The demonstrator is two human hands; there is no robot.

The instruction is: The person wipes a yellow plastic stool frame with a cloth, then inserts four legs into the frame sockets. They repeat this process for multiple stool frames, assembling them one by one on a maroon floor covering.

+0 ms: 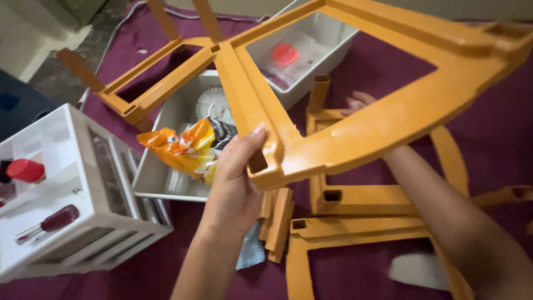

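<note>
My left hand [236, 183] grips the near corner of a large orange plastic shelf frame [355, 133], lifted and tilted above the floor. My right hand [358, 104] reaches under that frame, fingers near an upright orange post [318, 94]; most of the hand is hidden by the frame. More orange frame pieces [361, 200] and short orange posts [277, 222] lie below on the purple cloth [488, 133].
A white drawer unit [105, 216] at left holds red-capped bottles [25, 169]. Two white trays lie behind: one [161, 183] with an orange snack packet [183, 149], another [333, 39] with a red lid. Another orange frame [150, 89] lies at the back.
</note>
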